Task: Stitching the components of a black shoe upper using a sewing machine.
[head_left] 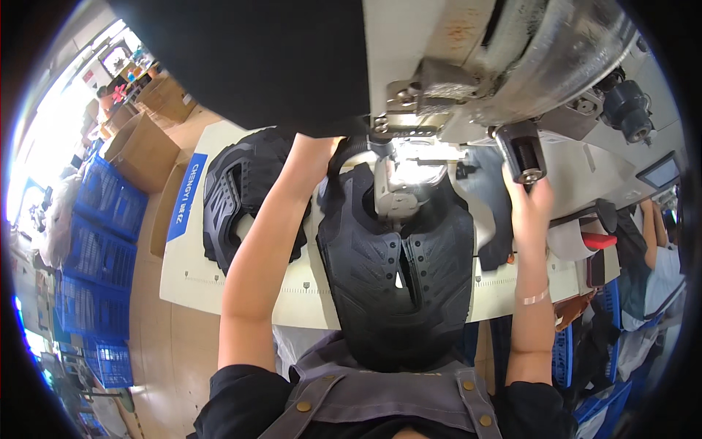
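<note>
A black moulded vest-like protector (398, 271) with a ribbed, perforated front lies under the sewing machine head (409, 175), its lower end against my apron. My left hand (319, 150) reaches to the vest's upper left edge, by a black strap (352, 150). A dark panel and the machine hide its fingers. On the right, my right hand (532, 201) is raised beside the machine, at the end of a black cylindrical knob (523, 155). The knob covers its fingers, so I cannot tell whether they grip it.
More black protectors (245, 197) are piled on the pale table (194, 282), left of my left arm. Blue crates (95, 252) and cardboard boxes (142, 150) stand on the left floor. A phone (596, 268) lies at the right edge; another person (662, 271) is beyond.
</note>
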The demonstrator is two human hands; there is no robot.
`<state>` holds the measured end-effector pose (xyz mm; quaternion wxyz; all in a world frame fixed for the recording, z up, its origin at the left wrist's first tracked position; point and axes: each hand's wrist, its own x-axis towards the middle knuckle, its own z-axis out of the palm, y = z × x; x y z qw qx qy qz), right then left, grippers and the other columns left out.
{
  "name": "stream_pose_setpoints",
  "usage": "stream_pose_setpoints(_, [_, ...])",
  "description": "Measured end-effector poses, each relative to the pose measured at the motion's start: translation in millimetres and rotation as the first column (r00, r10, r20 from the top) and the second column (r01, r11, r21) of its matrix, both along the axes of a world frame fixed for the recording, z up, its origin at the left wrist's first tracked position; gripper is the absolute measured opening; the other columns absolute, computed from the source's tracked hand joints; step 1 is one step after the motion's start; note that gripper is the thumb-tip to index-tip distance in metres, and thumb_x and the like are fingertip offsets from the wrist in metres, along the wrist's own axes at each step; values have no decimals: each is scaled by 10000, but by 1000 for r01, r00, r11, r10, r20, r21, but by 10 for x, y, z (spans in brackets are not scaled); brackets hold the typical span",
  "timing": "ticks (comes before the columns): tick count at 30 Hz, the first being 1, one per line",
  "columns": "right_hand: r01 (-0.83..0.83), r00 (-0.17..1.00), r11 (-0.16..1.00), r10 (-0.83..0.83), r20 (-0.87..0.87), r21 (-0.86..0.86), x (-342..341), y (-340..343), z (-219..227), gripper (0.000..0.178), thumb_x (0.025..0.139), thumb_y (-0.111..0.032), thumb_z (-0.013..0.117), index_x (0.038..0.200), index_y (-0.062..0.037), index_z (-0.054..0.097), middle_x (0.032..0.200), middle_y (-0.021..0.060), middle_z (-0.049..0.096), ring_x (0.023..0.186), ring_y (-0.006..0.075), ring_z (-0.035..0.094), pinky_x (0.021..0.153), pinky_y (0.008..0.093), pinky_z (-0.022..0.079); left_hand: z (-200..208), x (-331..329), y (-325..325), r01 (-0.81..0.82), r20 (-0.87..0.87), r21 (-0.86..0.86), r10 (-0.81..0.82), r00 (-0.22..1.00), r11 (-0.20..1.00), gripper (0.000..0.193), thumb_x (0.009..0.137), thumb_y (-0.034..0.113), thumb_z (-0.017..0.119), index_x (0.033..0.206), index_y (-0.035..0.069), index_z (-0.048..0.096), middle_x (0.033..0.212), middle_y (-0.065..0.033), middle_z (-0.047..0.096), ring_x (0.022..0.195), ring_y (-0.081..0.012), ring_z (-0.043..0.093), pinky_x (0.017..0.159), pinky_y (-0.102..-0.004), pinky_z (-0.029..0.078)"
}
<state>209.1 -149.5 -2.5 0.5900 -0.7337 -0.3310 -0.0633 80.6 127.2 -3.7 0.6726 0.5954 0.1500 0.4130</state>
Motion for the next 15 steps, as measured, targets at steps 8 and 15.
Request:
stream_pose_setpoints(8, [-378,859,846,472,-199,376,738,1013,-513,201,818,-116,555,950,35,564,871,95,592,750,135,546,698,265,453,309,-433,232,-380,55,72,377,925,922,244,790,-5,545,1030,-43,559,970,-93,603,870,-146,557,752,-253,440])
stream_pose_setpoints(15, [-541,529,629,770,-355,558,751,1408,-790,219,819,-105,552,989,32,558,879,77,600,719,115,555,655,252,464,-143,-1716,619,-548,52,-52,550,833,835,266,785,5,574,1045,-51,551,965,-91,605,866,-163,566,791,-267,430])
